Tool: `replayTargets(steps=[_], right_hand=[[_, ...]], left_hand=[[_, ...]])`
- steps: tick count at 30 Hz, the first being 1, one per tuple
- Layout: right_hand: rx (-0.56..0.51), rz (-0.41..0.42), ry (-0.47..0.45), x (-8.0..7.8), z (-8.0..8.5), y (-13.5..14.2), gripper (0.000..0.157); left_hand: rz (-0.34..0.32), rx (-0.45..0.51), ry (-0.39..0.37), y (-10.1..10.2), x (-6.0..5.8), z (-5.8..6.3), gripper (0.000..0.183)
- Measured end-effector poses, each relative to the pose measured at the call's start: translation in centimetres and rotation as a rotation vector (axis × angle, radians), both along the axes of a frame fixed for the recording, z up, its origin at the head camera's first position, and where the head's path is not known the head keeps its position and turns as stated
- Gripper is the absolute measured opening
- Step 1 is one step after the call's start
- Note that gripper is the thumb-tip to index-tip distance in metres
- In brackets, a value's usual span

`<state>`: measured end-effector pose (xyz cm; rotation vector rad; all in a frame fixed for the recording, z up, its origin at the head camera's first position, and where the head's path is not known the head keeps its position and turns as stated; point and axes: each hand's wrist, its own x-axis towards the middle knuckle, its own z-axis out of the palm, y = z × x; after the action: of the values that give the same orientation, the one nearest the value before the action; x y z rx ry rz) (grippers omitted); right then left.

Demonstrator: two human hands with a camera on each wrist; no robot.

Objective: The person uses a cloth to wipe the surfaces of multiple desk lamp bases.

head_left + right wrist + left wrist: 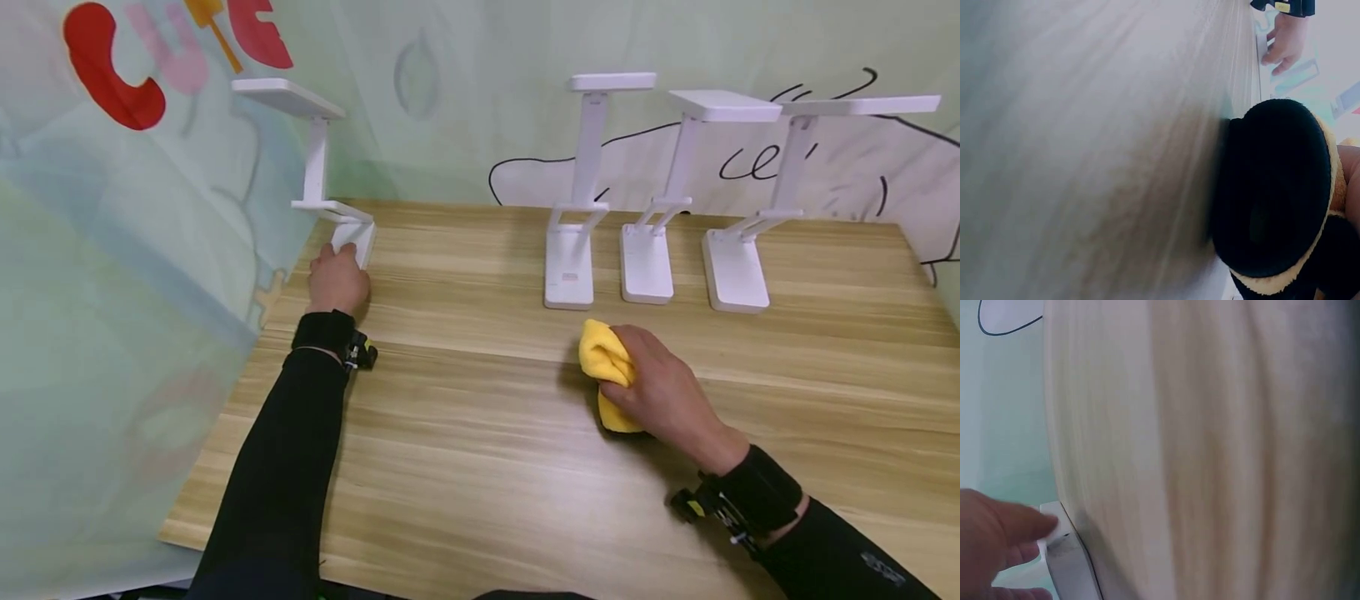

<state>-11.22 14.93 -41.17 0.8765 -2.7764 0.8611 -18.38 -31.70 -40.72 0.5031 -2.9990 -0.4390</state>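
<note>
At the left, my left hand (339,279) lies at the base of a white desk lamp (318,158). In the left wrist view its fingers (1025,525) look extended and slightly blurred by the lamp base (1072,569), one fingertip overlapping the base's corner. My right hand (667,400) grips a folded yellow cloth (603,354) low over the wooden table, in front of three other lamps. From the right wrist, the cloth (1332,156) shows a dark, shadowed fold, and part of the right hand (1352,187) appears at the edge.
Three white desk lamps (568,267), (647,267), (735,275) stand in a row toward the back right of the wooden table (465,467). A printed backdrop (442,108) with coloured letters rises behind and to the left of the table.
</note>
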Motion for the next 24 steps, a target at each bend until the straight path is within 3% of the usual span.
replayTargets(steps=[7,13,24], right_hand=[[0.008,-0.021,-0.022,0.2,0.1,0.2,0.059],[0.0,-0.013,-0.01,0.2,0.1,0.5,0.06],[-0.003,-0.003,-0.038,0.0,0.2,0.2,0.06]], left_hand=[[-0.011,-0.021,-0.039,0.8,0.0,0.0,0.046],[-0.013,0.007,-0.029,1.7,0.2,0.2,0.048],[-0.09,0.006,-0.027,3.3,1.8,0.6,0.05]])
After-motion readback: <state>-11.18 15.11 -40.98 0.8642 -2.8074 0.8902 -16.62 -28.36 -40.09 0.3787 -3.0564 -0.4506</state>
